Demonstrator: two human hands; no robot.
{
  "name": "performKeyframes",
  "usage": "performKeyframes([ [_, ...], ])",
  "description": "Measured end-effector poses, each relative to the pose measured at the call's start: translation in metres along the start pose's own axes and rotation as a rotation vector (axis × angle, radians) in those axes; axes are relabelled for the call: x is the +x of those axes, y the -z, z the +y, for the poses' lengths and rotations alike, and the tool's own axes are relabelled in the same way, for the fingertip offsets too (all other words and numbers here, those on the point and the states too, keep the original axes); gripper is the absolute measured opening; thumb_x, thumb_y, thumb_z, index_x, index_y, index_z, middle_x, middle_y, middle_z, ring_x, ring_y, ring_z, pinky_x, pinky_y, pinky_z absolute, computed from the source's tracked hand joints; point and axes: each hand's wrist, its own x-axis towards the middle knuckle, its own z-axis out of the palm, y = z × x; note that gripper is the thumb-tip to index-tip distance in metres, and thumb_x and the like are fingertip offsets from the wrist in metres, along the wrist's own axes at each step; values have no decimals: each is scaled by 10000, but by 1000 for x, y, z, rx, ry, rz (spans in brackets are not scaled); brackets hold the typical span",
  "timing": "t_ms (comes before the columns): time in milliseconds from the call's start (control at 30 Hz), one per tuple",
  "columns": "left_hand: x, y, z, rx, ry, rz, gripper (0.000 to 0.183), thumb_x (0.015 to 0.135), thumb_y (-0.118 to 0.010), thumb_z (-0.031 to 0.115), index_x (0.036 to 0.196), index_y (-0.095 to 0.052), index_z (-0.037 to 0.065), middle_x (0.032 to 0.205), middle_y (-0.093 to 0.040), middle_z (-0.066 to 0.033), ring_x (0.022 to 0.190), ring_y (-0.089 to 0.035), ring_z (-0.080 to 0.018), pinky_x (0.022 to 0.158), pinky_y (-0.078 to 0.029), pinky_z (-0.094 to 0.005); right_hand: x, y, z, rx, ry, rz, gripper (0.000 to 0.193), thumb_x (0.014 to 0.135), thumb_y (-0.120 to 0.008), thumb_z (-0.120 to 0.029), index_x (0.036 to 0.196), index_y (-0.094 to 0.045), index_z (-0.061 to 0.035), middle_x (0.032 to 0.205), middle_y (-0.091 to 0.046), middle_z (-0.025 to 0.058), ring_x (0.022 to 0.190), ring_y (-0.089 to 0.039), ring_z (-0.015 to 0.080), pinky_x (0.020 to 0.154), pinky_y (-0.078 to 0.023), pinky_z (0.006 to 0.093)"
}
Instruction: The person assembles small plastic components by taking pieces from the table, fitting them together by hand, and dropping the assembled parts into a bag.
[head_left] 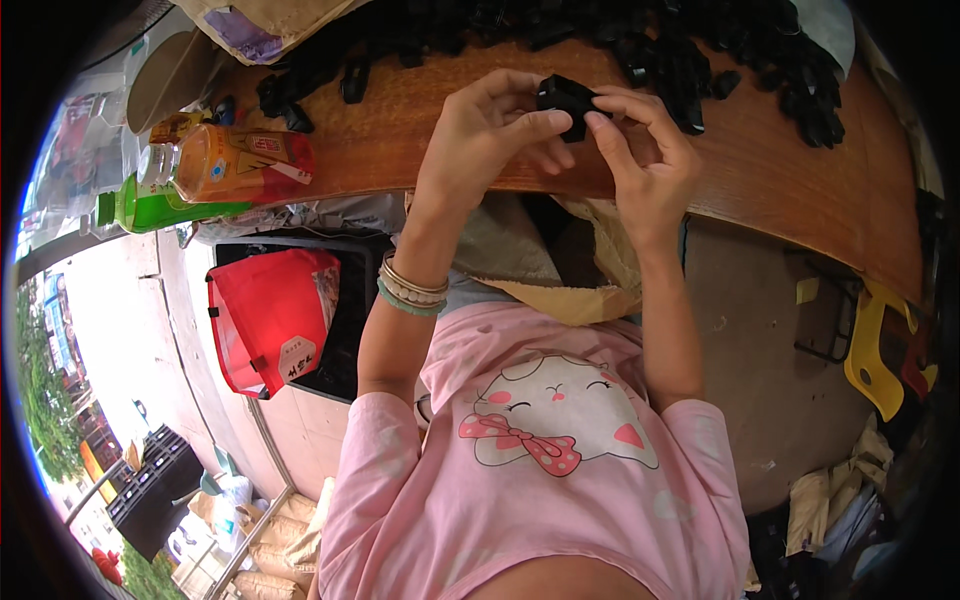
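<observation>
Left hand [476, 132], right hand [653, 160] grip 1 black part [563, 97]; paper sack [572, 303] looks dark inside.

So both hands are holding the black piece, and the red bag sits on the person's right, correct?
Not quite: the red bag sits on the person's left, as the head view shows. The rest stands: the left hand and right hand are both holding the black piece.

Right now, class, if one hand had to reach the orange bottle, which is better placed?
Probably the left hand: the orange bottle is on its side, while the right hand is farther away. Both hold the black part.
</observation>
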Motion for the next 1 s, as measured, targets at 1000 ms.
performKeyframes([
  [1000, 38, 84, 1, 1209, -660, 879, 503, 712, -797, 357, 1003, -641, -23, 1033, -594, -220, 1031, -504, -387, 902, -412, -452, -9, 11, -27, -160, -312, -579, 225, 807, -672, -55, 1028, -658, -21, 1007, -621, 73, 887, -592, 178, 745, -475, 287],
])
